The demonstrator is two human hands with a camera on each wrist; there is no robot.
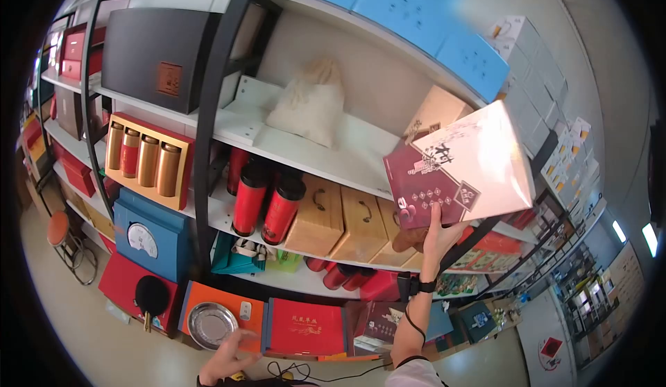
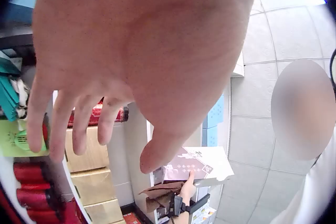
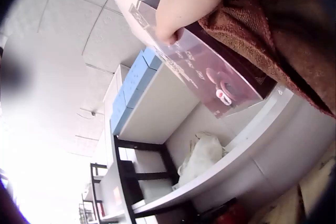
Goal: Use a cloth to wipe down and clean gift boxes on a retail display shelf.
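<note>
White shelf (image 1: 305, 154) with black uprights, across the left and centre of the frame. Maroon-and-white gift box (image 1: 458, 168) right of centre, tilted, raised in front of the shelf's right end. Lower edge gripped from below by right hand (image 1: 440, 238), one digit on the front face. Brown cloth (image 1: 408, 238) bunched just beside that hand. Left hand (image 1: 225, 359) at bottom centre, fingers spread wide and relaxed, holding nothing, near orange box (image 1: 229, 293) bearing metal dish (image 1: 211, 324).

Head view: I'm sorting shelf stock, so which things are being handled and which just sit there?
In hand: maroon-and-white box, gripped by the right hand; brown cloth by that hand.
Just sitting: cloth sack, red canisters, wooden boxes, metal dish; left hand holds nothing.
</note>
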